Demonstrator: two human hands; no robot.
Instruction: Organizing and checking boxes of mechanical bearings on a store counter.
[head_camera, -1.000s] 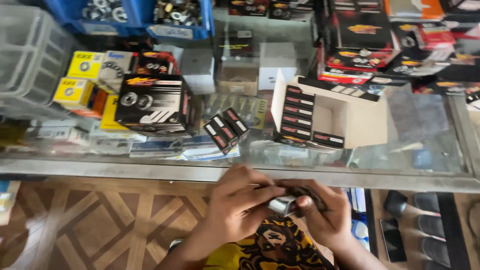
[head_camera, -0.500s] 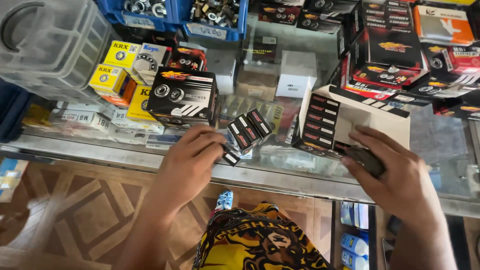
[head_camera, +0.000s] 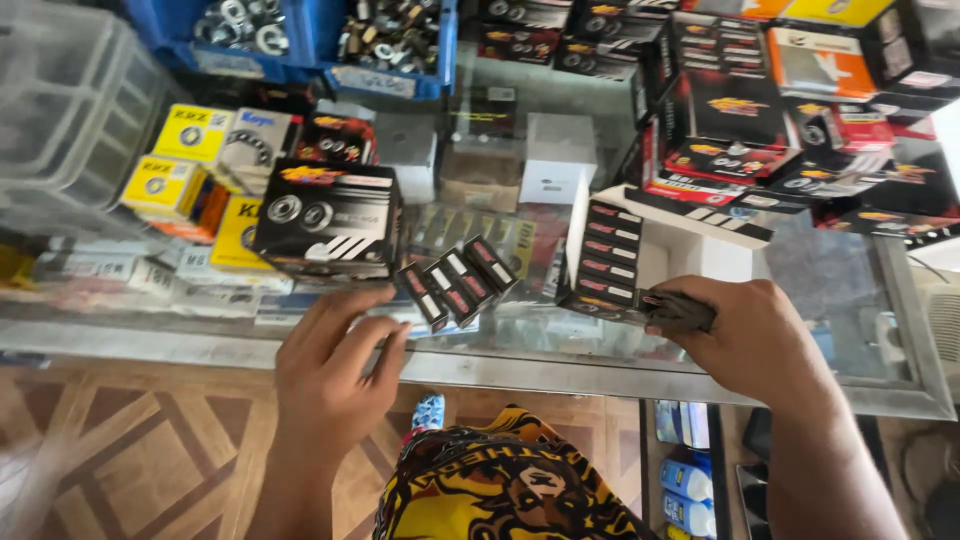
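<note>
Glass-topped shop desk (head_camera: 880, 300), crowded with boxed parts. Small dark sleeve-shaped part (head_camera: 683, 311) is pinched in right hand (head_camera: 745, 335) at open white carton (head_camera: 640, 262). Left hand (head_camera: 335, 365), grip open, rests by three loose black-and-red packets (head_camera: 455, 283); these may be knocked off the edge.

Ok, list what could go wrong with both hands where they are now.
The three small black boxes beside the left hand lie loose near the glass counter's front edge; a nudge might push them off. The right hand slips a small black box into the open white carton, which might tip.
</note>
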